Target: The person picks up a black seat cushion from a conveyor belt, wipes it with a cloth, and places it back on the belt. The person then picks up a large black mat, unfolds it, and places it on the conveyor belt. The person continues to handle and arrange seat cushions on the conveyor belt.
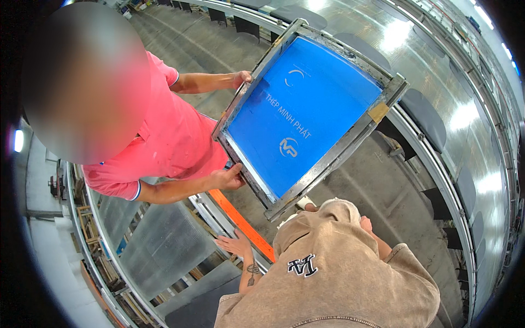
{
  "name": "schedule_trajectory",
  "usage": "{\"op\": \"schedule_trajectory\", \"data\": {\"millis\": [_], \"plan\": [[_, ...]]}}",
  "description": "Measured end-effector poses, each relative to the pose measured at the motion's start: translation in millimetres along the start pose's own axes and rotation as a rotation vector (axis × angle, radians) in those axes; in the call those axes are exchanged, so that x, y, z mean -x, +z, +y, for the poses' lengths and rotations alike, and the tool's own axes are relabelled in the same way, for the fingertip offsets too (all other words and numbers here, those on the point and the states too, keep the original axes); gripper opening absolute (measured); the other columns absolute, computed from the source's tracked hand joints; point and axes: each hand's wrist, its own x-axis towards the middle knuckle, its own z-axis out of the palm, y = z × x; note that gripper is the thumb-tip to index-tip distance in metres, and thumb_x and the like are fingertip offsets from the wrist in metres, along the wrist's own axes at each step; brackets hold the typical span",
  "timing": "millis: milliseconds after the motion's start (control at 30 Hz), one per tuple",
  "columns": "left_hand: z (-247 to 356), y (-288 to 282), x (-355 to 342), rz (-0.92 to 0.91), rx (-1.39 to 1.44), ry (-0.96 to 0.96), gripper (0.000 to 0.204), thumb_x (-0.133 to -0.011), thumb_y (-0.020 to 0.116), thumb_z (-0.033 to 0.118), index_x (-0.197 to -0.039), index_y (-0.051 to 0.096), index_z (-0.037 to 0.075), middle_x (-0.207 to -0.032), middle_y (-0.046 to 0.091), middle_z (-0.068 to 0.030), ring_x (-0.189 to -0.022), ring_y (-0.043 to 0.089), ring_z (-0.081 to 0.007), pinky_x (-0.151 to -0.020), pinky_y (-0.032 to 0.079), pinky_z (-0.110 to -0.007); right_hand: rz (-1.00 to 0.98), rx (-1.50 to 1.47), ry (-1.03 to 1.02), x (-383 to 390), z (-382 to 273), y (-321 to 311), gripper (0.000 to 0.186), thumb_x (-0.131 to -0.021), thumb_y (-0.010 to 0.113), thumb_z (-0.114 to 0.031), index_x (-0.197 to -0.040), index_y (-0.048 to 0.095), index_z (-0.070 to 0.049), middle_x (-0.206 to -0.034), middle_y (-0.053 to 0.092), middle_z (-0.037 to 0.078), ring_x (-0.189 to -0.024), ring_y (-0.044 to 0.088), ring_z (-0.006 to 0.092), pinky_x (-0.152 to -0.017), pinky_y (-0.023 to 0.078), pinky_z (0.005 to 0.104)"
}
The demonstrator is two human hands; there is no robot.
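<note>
My left hand (pixel 235 244) is open with its fingers apart, beside a metal table rail and a long orange strip (pixel 240 223). Only a little of my right hand (pixel 366 224) shows past my brown shirt, and its fingers are mostly hidden. In front of me a co-worker in a pink shirt (pixel 180 126) grips a screen-printing frame (pixel 342 164) by its near-left side with both hands. The frame is tilted, with blue mesh (pixel 311 104) bearing pale lettering and logos. My hands are apart from it.
A long metal table (pixel 459 93) with dark flaps curves along the right. To the left stands another rack with grey panels (pixel 158 246) and wooden pieces below. Concrete floor (pixel 377 186) runs between them. The co-worker stands close at the left.
</note>
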Motion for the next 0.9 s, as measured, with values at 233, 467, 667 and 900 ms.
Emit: {"op": "schedule_trajectory", "data": {"millis": [233,467,667,900], "plan": [[-9,7,1,0.033,0.012,0.038,0.084,-0.098,0.059,0.046,-0.154,0.025,-0.006,-0.163,0.013,-0.0308,-0.152,0.014,-0.0449,-0.121,0.018,-0.054,0.042,-0.084,0.101,45,7,-10,0.044,-0.094,0.06,-0.038,-0.094,0.075,0.003,-0.102,0.071,0.029,-0.101,0.069,0.0436,-0.084,0.056,0.0498],[-7,2,-9,-0.014,-0.006,0.041,0.09,-0.099,0.05,0.058,-0.155,0.021,-0.006,-0.162,0.01,-0.0338,-0.151,0.013,-0.0471,-0.122,0.017,-0.055,0.041,-0.14,0.175,92,12,-25,0.102,-0.091,0.036,-0.081,-0.1,0.07,0.014,-0.105,0.067,0.037,-0.109,0.064,0.047,-0.094,0.051,0.0498],[-10,-4,-16,-0.011,0.027,0.026,0.087,-0.098,0.055,0.052,-0.155,0.023,-0.005,-0.162,0.01,-0.0343,-0.151,0.013,-0.0474,-0.122,0.016,-0.054,-0.019,-0.073,0.258,127,19,-13,0.107,-0.088,0.032,-0.086,-0.102,0.07,0.013,-0.108,0.066,0.036,-0.112,0.063,0.0463,-0.096,0.05,0.0502],[-6,-6,-15,0.019,0.026,0.032,0.085,-0.097,0.056,0.049,-0.155,0.024,-0.004,-0.162,0.011,-0.0339,-0.151,0.013,-0.0464,-0.122,0.018,-0.055,-0.02,-0.134,0.319,152,60,11,0.092,-0.088,0.04,-0.082,-0.104,0.075,0.002,-0.111,0.07,0.028,-0.112,0.065,0.0433,-0.094,0.053,0.0485]]}}
